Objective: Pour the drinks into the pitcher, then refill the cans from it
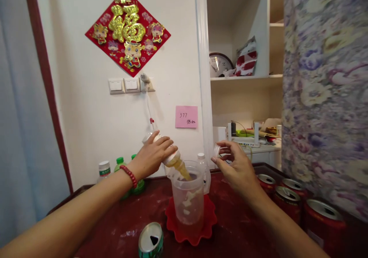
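My left hand, with a red bead bracelet at the wrist, is wrapped round a bottle with a white body. The bottle tilts down to the right, and its yellowish neck points into the mouth of a clear plastic pitcher. Whether liquid is flowing out is unclear. Underneath the pitcher lies a red scalloped plate. To the right of the pitcher and a little higher, my right hand pinches a white bottle cap between thumb and fingers.
A green opened can stands in front on the dark red table. Several red cans are at the right. Behind are a clear bottle, a white-capped bottle and green bottles. Shelves stand beyond.
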`<action>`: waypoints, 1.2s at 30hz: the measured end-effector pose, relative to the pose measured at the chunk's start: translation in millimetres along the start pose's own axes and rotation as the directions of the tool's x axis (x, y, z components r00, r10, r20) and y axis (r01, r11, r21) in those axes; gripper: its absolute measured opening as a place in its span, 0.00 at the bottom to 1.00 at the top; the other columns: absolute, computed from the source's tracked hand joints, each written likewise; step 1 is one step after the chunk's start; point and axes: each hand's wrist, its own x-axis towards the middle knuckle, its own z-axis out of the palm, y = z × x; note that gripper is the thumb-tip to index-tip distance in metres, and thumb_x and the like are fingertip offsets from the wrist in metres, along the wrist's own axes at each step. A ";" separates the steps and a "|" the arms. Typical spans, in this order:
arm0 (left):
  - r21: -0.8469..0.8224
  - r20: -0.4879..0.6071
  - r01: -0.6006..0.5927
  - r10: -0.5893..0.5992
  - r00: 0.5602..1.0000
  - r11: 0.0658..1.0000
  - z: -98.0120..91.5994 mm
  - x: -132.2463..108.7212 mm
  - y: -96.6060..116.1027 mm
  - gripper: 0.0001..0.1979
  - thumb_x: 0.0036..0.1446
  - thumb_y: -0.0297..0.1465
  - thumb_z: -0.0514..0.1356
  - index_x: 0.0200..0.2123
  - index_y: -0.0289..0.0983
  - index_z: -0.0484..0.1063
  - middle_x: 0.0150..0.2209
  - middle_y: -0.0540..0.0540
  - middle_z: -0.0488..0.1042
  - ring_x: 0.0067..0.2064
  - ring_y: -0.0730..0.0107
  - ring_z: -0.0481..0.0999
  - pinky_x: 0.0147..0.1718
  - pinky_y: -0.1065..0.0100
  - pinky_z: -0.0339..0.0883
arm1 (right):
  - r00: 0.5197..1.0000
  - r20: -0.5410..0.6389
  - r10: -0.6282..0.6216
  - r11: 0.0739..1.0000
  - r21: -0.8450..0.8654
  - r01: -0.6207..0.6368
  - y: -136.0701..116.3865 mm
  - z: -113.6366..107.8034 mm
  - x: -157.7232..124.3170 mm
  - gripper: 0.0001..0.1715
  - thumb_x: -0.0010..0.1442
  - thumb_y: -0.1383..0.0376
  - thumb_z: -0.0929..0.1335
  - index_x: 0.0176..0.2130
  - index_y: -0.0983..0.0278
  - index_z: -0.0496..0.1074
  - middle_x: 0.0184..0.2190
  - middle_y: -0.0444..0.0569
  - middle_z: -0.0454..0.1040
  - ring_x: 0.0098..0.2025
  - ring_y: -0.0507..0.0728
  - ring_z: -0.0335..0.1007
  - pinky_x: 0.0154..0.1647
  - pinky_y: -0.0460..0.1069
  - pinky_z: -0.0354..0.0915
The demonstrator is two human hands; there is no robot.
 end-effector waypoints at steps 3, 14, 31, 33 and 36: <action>0.094 -0.043 -0.062 0.066 0.997 0.994 -3.8 8.3 1.4 0.25 0.58 0.17 0.53 0.56 0.43 0.68 0.57 0.45 0.75 0.64 0.54 0.66 0.68 0.43 0.40 | 0.998 -0.052 0.046 0.998 0.047 -0.043 4.2 1.5 -5.5 0.21 0.55 0.61 0.72 0.48 0.59 0.70 0.44 0.51 0.70 0.42 0.59 0.71 0.41 0.57 0.70; 0.116 -0.045 -0.108 0.114 0.992 0.987 -14.5 23.5 11.1 0.27 0.60 0.15 0.53 0.56 0.47 0.69 0.60 0.49 0.74 0.67 0.59 0.64 0.71 0.44 0.39 | 0.977 -0.092 0.192 0.965 0.199 -0.171 24.3 5.7 -24.0 0.23 0.53 0.59 0.72 0.49 0.61 0.69 0.43 0.51 0.72 0.40 0.58 0.72 0.40 0.54 0.71; 0.025 0.005 -0.123 0.123 0.992 0.992 -11.2 32.7 17.0 0.25 0.61 0.16 0.52 0.56 0.45 0.69 0.58 0.45 0.74 0.65 0.55 0.65 0.70 0.42 0.38 | 0.976 -0.035 0.213 0.961 0.187 -0.203 32.1 11.9 -31.3 0.23 0.54 0.60 0.72 0.49 0.61 0.69 0.43 0.51 0.74 0.40 0.58 0.73 0.41 0.54 0.72; 0.009 0.025 -0.076 0.075 0.997 0.997 -12.1 33.5 18.5 0.27 0.58 0.16 0.54 0.57 0.44 0.68 0.58 0.44 0.75 0.63 0.53 0.67 0.68 0.41 0.39 | 0.976 -0.027 0.215 0.960 0.192 -0.206 31.5 12.3 -31.9 0.23 0.54 0.59 0.72 0.49 0.61 0.69 0.43 0.51 0.74 0.40 0.58 0.74 0.41 0.54 0.72; -0.094 0.094 0.027 -0.019 0.995 0.995 -14.5 31.6 20.2 0.32 0.49 0.19 0.60 0.57 0.45 0.68 0.55 0.44 0.77 0.59 0.49 0.70 0.66 0.39 0.42 | 0.976 -0.009 0.217 0.959 0.188 -0.212 28.4 14.3 -32.0 0.23 0.55 0.59 0.72 0.49 0.61 0.70 0.43 0.51 0.74 0.39 0.58 0.74 0.40 0.54 0.72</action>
